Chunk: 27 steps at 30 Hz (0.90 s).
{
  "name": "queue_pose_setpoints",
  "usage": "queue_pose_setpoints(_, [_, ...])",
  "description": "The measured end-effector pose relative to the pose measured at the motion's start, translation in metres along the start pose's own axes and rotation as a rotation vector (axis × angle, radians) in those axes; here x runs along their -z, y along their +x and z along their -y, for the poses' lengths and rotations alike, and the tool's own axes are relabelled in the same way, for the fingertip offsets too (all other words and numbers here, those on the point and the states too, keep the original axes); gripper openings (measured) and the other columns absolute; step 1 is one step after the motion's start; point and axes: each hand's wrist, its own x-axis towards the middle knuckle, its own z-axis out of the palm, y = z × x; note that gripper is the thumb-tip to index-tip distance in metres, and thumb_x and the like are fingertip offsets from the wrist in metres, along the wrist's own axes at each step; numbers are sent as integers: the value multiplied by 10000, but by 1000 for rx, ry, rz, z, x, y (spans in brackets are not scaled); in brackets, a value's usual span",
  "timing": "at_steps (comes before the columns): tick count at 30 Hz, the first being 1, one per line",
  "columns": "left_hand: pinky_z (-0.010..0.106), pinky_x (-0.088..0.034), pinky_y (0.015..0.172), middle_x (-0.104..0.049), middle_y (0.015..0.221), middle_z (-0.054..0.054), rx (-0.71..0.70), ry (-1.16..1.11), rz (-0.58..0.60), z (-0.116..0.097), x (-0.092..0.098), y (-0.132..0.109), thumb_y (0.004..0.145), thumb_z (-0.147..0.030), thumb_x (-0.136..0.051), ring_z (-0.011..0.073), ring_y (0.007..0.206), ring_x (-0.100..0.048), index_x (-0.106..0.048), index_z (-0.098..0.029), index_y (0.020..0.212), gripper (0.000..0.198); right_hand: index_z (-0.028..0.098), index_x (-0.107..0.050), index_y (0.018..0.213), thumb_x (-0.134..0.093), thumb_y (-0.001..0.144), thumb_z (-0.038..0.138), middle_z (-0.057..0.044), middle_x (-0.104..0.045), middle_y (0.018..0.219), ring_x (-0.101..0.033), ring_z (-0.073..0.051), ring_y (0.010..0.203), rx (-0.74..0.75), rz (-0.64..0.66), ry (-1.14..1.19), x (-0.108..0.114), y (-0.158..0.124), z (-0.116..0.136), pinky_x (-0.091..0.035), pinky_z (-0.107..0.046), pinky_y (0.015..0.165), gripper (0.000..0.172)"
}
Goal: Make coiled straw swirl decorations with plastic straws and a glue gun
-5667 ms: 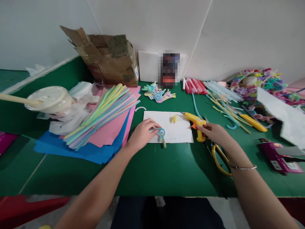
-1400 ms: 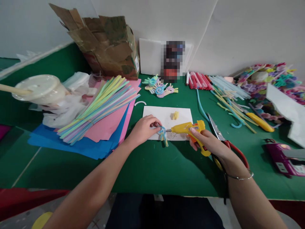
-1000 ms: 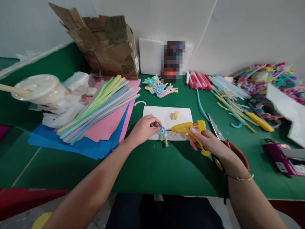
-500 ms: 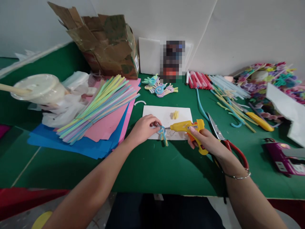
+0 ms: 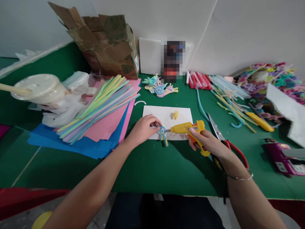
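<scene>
My right hand (image 5: 203,140) is wrapped round the handle of a yellow glue gun (image 5: 182,128), its nozzle pointing left. The tip is at a small coiled pipe-cleaner piece (image 5: 163,131), light blue with yellow and blue ends hanging down. My left hand (image 5: 149,125) pinches that piece at its upper left edge, thumb and fingertips together. Beneath lies a white board (image 5: 154,111), with a few short yellow pipe-cleaner pieces (image 5: 175,114) on it.
Scissors (image 5: 218,128) lie beside my right wrist. Bundled pipe cleaners (image 5: 100,108) rest on coloured sheets at left, near a lidded cup (image 5: 38,89). Finished coils (image 5: 159,88), red glue-stick-like tubes (image 5: 200,80), a yellow cutter (image 5: 259,121) and a purple device (image 5: 286,157) lie around.
The glue gun and my right hand have shifted very slightly to the right and down. My left hand stays in place on the coiled piece.
</scene>
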Motion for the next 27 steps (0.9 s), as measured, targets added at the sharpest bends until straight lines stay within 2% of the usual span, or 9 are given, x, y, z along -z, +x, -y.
queue_pose_setpoints(9, [254, -452, 663, -568, 788, 0, -6, -7, -1, 1, 0, 0, 743, -131, -587, 122, 718, -552, -627, -191, 783, 83, 186, -516, 450, -324, 797, 698, -30, -508, 468, -415, -106, 468, -22, -51, 23, 0, 0, 4, -327, -257, 479, 648])
queue_pose_setpoints(15, [255, -451, 663, -571, 793, 1, -4, -6, 2, 2, -1, 0, 744, -135, -585, 123, 722, -552, -627, -194, 787, 84, 189, -519, 463, -323, 803, 692, -35, -520, 478, -428, -111, 476, -7, -30, 37, 0, 1, 3, -335, -258, 482, 638])
queue_pose_setpoints(27, [256, -444, 663, -574, 792, 2, 1, 8, 8, 1, 0, 0, 748, -138, -584, 124, 724, -548, -629, -194, 783, 80, 195, -469, 425, -295, 810, 695, -12, -450, 456, -401, -105, 468, -4, -34, -29, -1, 1, 2, -344, -264, 506, 655])
